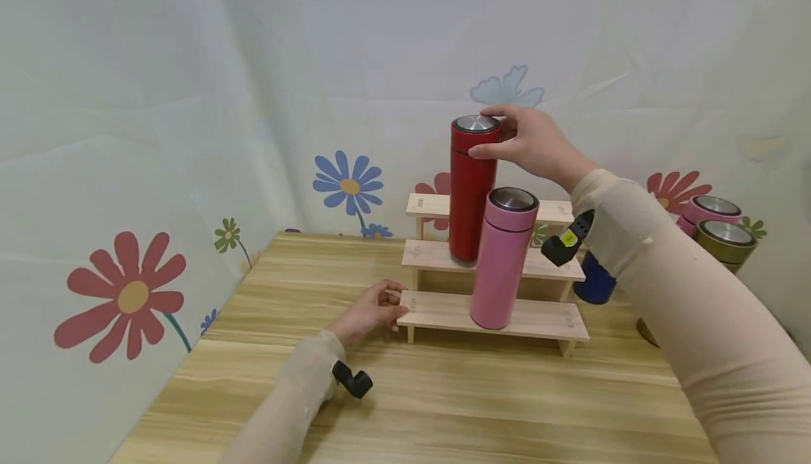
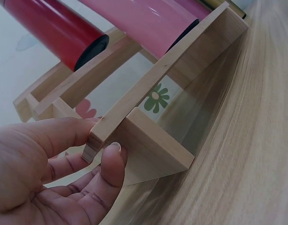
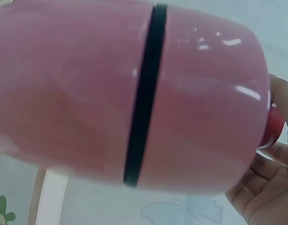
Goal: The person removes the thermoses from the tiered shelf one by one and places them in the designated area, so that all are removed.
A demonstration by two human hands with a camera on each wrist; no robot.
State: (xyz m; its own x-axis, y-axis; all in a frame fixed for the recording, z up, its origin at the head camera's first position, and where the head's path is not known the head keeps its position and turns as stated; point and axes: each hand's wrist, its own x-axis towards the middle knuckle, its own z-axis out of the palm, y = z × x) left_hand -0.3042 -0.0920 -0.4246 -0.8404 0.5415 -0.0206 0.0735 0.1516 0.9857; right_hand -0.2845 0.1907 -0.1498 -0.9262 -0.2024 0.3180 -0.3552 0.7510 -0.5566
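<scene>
Against a pale flower-printed cloth backdrop [image 1: 222,63], over a striped wood tabletop [image 1: 266,295], a three-tiered wooden stand [image 1: 437,307]. At its middle tier, with full contact under the base impossible to confirm, a red bottle [image 1: 467,200], long axis close to upright, silver lid uppermost. At that top, from the right side, the right hand [image 1: 535,141], pinching the bottle close to the lid, thumb on the near side, fingers toward the far side. From that grip, length of bottle running downward and a little to the left, hence far nearer to this hand than to the other. Low and to the left, well apart from every bottle, the left hand [image 1: 370,312], pinching the left end of the lowest tier between thumb and fingers. One tier below the red bottle, ahead of it and slightly to the right, a pink bottle [image 1: 503,260], also near upright, overlapping it in the head view. Probably decisive: the slim offset between these two nearly parallel axes, red behind and left, pink ahead and right. Farther right, partly behind the sleeve [image 1: 709,323], a blue cylinder [image 1: 594,281] and an olive-green bottle [image 1: 728,239].
</scene>
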